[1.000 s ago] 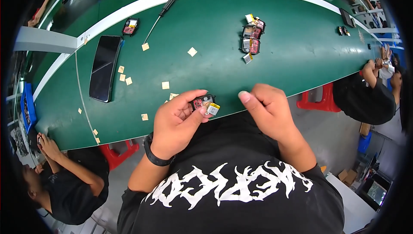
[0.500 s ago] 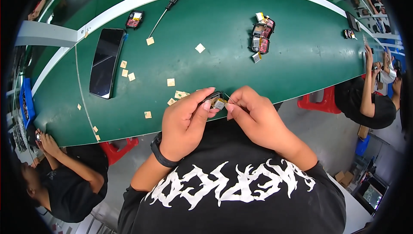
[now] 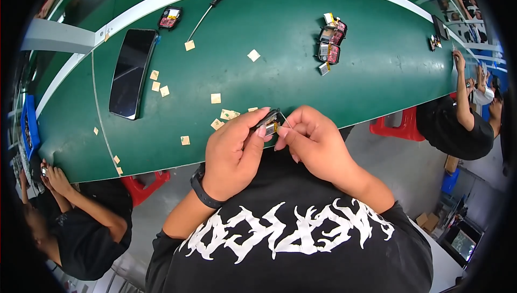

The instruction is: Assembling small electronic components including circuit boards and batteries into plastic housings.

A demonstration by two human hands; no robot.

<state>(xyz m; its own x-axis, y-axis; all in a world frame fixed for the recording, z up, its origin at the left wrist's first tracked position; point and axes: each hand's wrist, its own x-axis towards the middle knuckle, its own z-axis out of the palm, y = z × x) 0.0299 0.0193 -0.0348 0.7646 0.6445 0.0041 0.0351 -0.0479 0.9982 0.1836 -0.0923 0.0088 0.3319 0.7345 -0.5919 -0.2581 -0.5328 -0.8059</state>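
Near the table's front edge, my left hand (image 3: 232, 145) is wrapped round a small black device housing (image 3: 273, 115), its open side showing. A small silver battery (image 3: 271, 129) with yellow tape sits at the housing, beside my left thumb. My right hand (image 3: 316, 141) is closed in a pinch at the battery's right side. From its fingertips a thin metallic sliver (image 3: 285, 120) slants up towards the housing; whether it is a wire or a tool's tip I cannot tell. My fingers hide much of the housing's inside.
Pale square stickers (image 3: 216, 98) lie scattered on the green table (image 3: 280, 34). A black phone (image 3: 132, 72), a screwdriver (image 3: 215, 2) and an opened device (image 3: 170, 17) are at the far left. Several opened devices with batteries (image 3: 329, 45) cluster at the right. Co-workers sit on both sides.
My right fingers have shifted slightly left and down over the battery's edge. The battery sits closer against the housing, with less of it showing. The whole view has moved slightly.
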